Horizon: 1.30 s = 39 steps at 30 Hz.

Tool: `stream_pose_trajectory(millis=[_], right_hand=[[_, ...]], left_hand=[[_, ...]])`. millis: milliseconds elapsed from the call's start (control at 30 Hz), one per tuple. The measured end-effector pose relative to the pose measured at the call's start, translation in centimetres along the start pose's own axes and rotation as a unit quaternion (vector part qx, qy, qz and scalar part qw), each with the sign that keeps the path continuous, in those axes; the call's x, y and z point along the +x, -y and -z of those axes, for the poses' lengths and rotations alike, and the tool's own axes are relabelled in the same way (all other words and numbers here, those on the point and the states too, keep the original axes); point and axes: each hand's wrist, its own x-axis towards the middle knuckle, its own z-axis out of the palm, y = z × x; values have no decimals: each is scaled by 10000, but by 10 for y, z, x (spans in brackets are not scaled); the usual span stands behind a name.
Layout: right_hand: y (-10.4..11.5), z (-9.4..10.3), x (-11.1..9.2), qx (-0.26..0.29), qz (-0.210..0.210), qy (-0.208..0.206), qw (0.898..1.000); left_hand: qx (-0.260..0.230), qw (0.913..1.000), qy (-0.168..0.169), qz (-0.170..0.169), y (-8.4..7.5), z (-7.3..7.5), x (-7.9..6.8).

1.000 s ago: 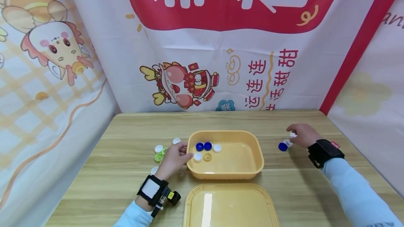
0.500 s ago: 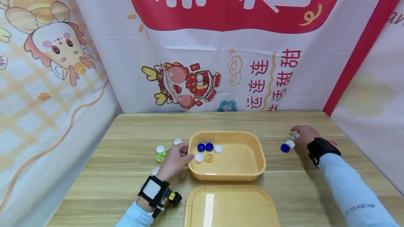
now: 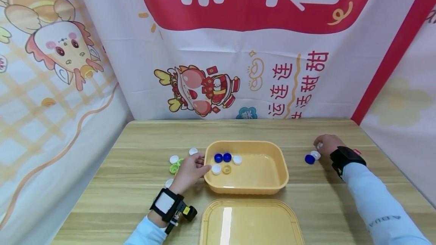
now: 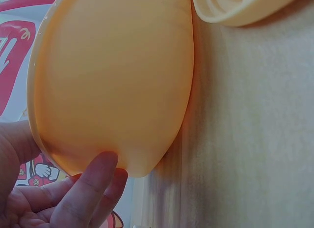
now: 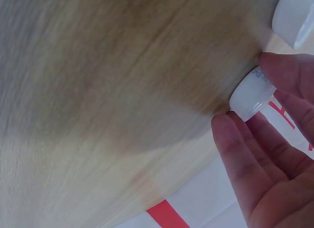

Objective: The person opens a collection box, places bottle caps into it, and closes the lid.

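Observation:
My left hand (image 3: 189,171) grips the left end of a yellow plastic box (image 3: 253,191), thumb at the rim and fingers against the outer wall (image 4: 117,80). Inside the box lie two blue bottle caps (image 3: 227,157), two white caps (image 3: 237,160) and a yellow cap (image 3: 226,169), all toward its left side. At the right of the table, my right hand (image 3: 328,144) pinches a white bottle cap (image 5: 252,94) between thumb and fingertips, low over the wood. Beside that hand lie a dark blue cap (image 3: 309,159) and another white cap (image 3: 315,155).
A yellow lid (image 3: 252,222) lies flat in front of the box. Left of the box, partly behind my left hand, are white caps (image 3: 174,159) and green caps (image 3: 174,168). Printed cloth (image 3: 204,41) hangs behind the wooden table (image 3: 163,133).
My right hand's fingers have closed in around the white cap at the right. The left hand keeps its hold on the box; the head view has shifted slightly.

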Motion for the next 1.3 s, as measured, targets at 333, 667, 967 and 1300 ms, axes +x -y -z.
stream_pose_trajectory(millis=[333,667,967,1300], right_hand=[[-1,-1,-4,-17,25,-165,9999],[-2,4,-8,25,233,-413,9989],[35,25,-16,-254,770,-801,9935],[111,42,-38,-209,1640,-1170,9793]], left_hand=[[-11,10000,15,-36,0,-1,1],[-74,10000,22,32,-3,-2,-3],[-84,9999,-3,56,-3,-2,-4],[-90,9999,16,58,-2,-1,-4]])
